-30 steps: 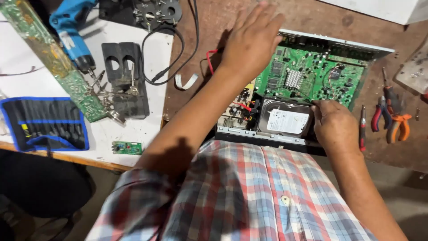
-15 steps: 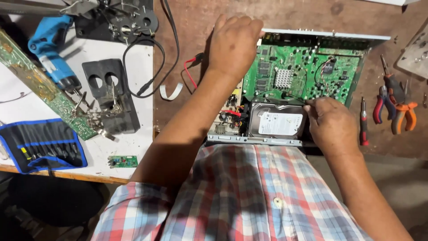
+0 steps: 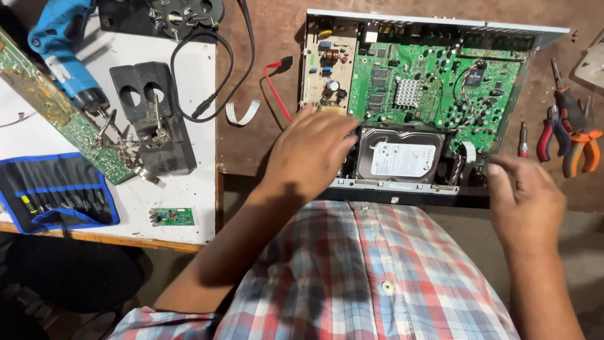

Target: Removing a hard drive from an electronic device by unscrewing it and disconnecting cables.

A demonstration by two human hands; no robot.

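A brown workbench [image 3: 270, 38] fills the head view, with a white board [image 3: 189, 208] at its left carrying a blue drill [image 3: 60, 47], a black stand [image 3: 154, 123] and a tool roll [image 3: 53, 195], and pliers [image 3: 569, 135] far right. The opened case [image 3: 434, 28] lies long axis left-right, lid off, a green board [image 3: 434, 88] at its far side and a silver drive [image 3: 402, 154] at its near edge. The left hand [image 3: 314, 151] rests loosely spread over the case's near-left corner beside the drive, gripping nothing, while the right hand [image 3: 525, 198] hovers empty and half-curled just off the near-right corner.
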